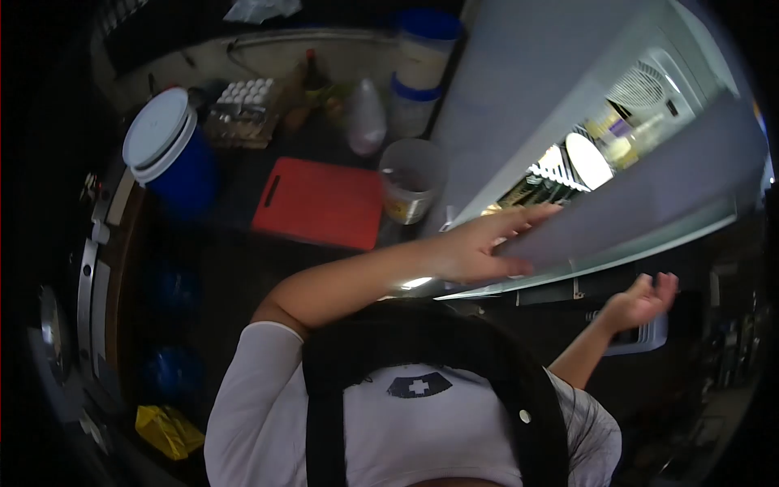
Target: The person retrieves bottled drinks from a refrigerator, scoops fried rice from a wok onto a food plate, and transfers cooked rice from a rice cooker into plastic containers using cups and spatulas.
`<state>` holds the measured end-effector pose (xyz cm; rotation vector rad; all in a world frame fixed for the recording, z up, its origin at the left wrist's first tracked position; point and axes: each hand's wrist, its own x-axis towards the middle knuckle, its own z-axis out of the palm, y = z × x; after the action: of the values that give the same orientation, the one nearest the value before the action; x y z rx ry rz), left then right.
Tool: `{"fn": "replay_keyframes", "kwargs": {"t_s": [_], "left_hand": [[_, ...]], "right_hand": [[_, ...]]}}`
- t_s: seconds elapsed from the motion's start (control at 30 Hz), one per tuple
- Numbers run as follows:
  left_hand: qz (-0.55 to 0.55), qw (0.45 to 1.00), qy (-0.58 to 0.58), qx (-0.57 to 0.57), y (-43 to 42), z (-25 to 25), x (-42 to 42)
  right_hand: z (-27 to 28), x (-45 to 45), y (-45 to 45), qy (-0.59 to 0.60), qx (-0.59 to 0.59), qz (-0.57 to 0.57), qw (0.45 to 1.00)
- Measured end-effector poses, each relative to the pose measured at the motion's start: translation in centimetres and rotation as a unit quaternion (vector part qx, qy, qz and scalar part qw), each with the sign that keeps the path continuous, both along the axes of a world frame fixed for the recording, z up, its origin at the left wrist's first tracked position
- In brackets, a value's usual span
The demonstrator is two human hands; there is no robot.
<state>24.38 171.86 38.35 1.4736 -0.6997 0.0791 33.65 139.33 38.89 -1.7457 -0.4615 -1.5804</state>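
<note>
Head view: grey fridge door (pixel 649 191) stands ajar.

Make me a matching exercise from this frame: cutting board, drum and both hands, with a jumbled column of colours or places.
Column one:
1. Cutting board
2. Drum
3. Left hand
4. Right hand

Column two:
A. At the lit opening of the refrigerator
B. Of the four, nearest the picture's right edge, with nothing seen in it
C. Red and flat
D. Blue, under a pale lid

Right pairs: 1-C, 2-D, 3-A, 4-B
</note>
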Motion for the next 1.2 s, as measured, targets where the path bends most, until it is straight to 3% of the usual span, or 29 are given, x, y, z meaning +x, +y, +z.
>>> {"fn": "replay_keyframes", "kwargs": {"t_s": [0.07, 0.13, 0.17, 0.2, 0.27, 0.37, 0.4, 0.5, 0.57, 0.67, 0.73, 0.8, 0.87, 0.9, 0.93, 0.97, 1.0, 1.07, 1.2], "left_hand": [[-0.012, 0.998, -0.060, 0.009, 0.6, -2.4, -0.2], [-0.003, 0.997, -0.062, 0.045, 1.6, -4.7, -0.9], [-0.031, 0.998, -0.041, 0.044, 1.8, -5.8, -0.9], [-0.064, 0.997, -0.019, 0.045, 1.5, -6.6, -0.7], [-0.088, 0.995, -0.033, 0.034, 2.0, -7.4, -0.7], [-0.162, 0.986, 0.012, -0.025, 1.7, -8.3, 0.8], [-0.162, 0.986, -0.025, 0.000, 1.7, -7.7, 1.2], [-0.278, 0.960, 0.021, 0.033, 0.7, -6.5, 2.2], [-0.377, 0.924, 0.030, 0.055, -1.0, -5.7, 2.6], [-0.513, 0.855, 0.033, 0.071, -5.1, -5.2, 3.5], [-0.546, 0.827, -0.083, 0.103, -8.8, -6.1, 5.9], [-0.405, 0.906, -0.117, 0.023, -13.7, -8.7, 9.1], [-0.267, 0.963, -0.021, 0.030, -19.1, -12.5, 15.9], [-0.050, 0.992, -0.012, 0.119, -20.5, -11.0, 17.7], [-0.312, 0.872, 0.362, 0.105, -23.7, -13.2, 29.2], [-0.055, 0.995, 0.071, -0.044, -26.2, -16.4, 27.9], [0.145, 0.977, -0.140, 0.069, -28.1, -18.9, 33.0], [0.255, 0.943, -0.209, 0.042, -30.9, -18.3, 36.8], [0.212, 0.946, -0.216, 0.112, -33.3, -14.0, 39.4]], "right_hand": [[4.6, -1.5, 0.8, -0.054, -0.056, -0.144, 0.986], [8.1, -3.0, 4.6, -0.190, -0.043, -0.060, 0.979], [8.9, -3.6, 5.3, -0.202, -0.057, 0.005, 0.978], [9.1, -4.1, 6.1, -0.200, -0.058, -0.002, 0.978], [9.4, -6.1, 9.2, -0.166, -0.102, 0.143, 0.970], [7.6, -7.5, 12.4, -0.103, -0.123, 0.185, 0.970], [6.7, -8.3, 13.1, -0.089, -0.124, 0.184, 0.971], [4.5, -12.9, 14.8, -0.018, -0.152, 0.072, 0.986], [3.4, -15.7, 14.9, 0.079, -0.084, -0.074, 0.991], [1.6, -17.4, 13.0, 0.057, 0.037, -0.156, 0.985], [1.0, -19.2, 11.7, 0.091, 0.065, -0.152, 0.982], [-0.6, -20.6, 10.0, 0.150, 0.122, -0.146, 0.970], [-2.8, -21.2, 8.3, 0.109, 0.136, -0.174, 0.969], [-3.5, -21.3, 8.0, 0.104, 0.160, -0.182, 0.965], [-3.8, -21.7, 7.3, 0.098, 0.184, -0.186, 0.960], [-4.0, -21.9, 6.4, 0.092, 0.177, -0.197, 0.960], [-4.3, -21.9, 5.4, 0.068, 0.172, -0.214, 0.959], [-4.4, -22.2, 3.8, 0.063, 0.173, -0.245, 0.952], [-5.2, -23.9, 0.8, 0.051, 0.130, -0.287, 0.948]]}}
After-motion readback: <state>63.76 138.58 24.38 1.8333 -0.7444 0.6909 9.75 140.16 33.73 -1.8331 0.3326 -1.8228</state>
